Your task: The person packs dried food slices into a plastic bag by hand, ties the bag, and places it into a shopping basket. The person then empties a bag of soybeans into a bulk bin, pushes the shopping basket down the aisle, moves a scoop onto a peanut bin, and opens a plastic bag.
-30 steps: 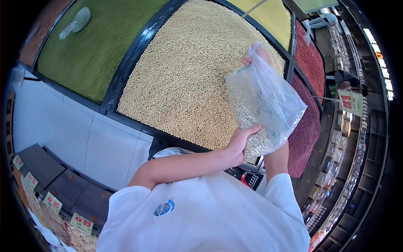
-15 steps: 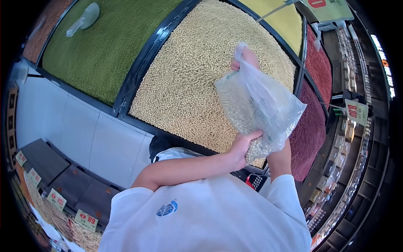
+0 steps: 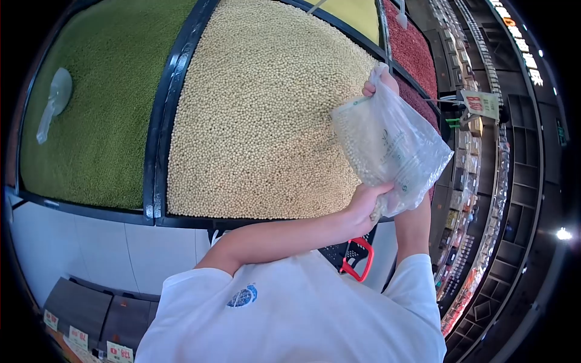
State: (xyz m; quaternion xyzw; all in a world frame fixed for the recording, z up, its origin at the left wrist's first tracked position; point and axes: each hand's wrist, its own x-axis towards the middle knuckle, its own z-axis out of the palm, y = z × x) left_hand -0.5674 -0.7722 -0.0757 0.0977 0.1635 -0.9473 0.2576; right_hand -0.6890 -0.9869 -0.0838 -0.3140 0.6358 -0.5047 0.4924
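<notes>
We note L hand [image 3: 364, 204] clasping bag [image 3: 396, 139] base, R hand [image 3: 388, 83] clenching its top; fewer beans [image 3: 376, 213] showing at base vs. 1 s ago.

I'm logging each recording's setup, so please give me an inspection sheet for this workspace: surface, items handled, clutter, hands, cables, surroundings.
Surface: heaped pale beans behind a black divider, with green beans on the picture's left.
Job's things: translucent plastic bag, with pale beans inside, held up in front of the heap.
Clutter: white scoop lying on the green beans.
Left hand: grips the bag's lower part, thumb across its front.
Right hand: appears to grip the bag's gathered top; partly hidden.
Cables: nothing seen.
Surroundings: price sign, stocked shelves at right, black basket with a red handle.
</notes>
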